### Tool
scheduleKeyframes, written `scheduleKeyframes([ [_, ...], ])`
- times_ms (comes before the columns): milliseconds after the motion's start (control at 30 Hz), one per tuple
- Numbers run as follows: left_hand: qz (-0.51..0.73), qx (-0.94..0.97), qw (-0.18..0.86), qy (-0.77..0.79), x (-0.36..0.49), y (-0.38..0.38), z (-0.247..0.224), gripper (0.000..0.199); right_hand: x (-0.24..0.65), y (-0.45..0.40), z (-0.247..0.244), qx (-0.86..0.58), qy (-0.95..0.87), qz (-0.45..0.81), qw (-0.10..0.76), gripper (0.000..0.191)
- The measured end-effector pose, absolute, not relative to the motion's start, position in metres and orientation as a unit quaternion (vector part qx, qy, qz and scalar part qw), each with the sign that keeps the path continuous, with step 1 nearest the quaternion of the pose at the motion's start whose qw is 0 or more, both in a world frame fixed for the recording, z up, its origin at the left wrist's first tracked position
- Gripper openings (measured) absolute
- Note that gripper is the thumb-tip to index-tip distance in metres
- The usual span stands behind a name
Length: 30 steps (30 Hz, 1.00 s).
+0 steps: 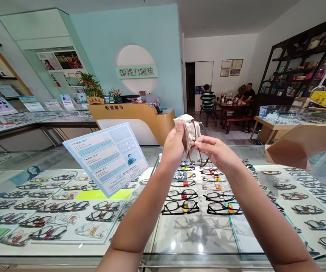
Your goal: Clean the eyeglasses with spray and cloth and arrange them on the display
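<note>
Both of my arms reach out over a glass display counter (157, 247). My left hand (176, 141) is closed around a whitish cloth (183, 118), its thumb lying along the near side. Thin brown-framed eyeglasses (191, 155) are partly wrapped in the cloth and tilted, with part of the frame hanging below. My right hand (215, 149) pinches at the eyeglasses' frame from the right; its fingertips meet the cloth's lower edge. The fold of cloth hides much of the lenses.
Rows of eyeglasses (180, 207) lie inside the counter under glass. A light blue leaflet (106, 158) stands left of my arms, and a brown panel (305, 143) rises at right. Beyond are a reception desk (131, 113) and two people seated near a table (228, 104).
</note>
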<state>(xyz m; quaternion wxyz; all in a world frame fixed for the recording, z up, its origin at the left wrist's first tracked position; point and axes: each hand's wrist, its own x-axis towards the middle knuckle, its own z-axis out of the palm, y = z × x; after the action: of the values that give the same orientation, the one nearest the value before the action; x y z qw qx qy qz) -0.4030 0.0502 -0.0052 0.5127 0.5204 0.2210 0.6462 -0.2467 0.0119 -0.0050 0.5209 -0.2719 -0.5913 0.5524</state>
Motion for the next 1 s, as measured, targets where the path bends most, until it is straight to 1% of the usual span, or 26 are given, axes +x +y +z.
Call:
scheduleKeyframes([
  [133,0.625,0.566,0.497,0.204,-0.399,0.045,-0.007,0.055,-0.246,0.014,-0.005,-0.259,-0.571,0.570,0.531,0.034],
  [433,0.573,0.617,0.513,0.167,-0.405,0.051,-0.007,0.054,-0.240,0.017,-0.002,-0.215,-0.516,0.618,0.552,0.031],
  [500,0.595,0.611,0.496,0.163,-0.404,0.052,-0.009,0.051,-0.240,0.017,-0.003,-0.216,-0.523,0.624,0.539,0.031],
  [633,0.669,0.583,0.430,0.169,-0.396,0.048,-0.011,0.046,-0.245,0.015,-0.005,-0.219,-0.541,0.634,0.508,0.036],
  [767,0.712,0.548,0.396,0.190,-0.394,0.047,-0.013,0.047,-0.250,0.013,-0.007,-0.208,-0.568,0.620,0.500,0.036],
  [833,0.686,0.564,0.418,0.192,-0.401,0.050,-0.011,0.051,-0.247,0.014,-0.007,-0.209,-0.573,0.615,0.500,0.035],
  [900,0.629,0.603,0.457,0.180,-0.411,0.052,-0.007,0.052,-0.241,0.014,-0.005,-0.216,-0.575,0.611,0.500,0.032],
  [1000,0.543,0.654,0.505,0.153,-0.426,0.052,0.001,0.043,-0.230,0.015,-0.001,-0.225,-0.575,0.613,0.494,0.028],
])
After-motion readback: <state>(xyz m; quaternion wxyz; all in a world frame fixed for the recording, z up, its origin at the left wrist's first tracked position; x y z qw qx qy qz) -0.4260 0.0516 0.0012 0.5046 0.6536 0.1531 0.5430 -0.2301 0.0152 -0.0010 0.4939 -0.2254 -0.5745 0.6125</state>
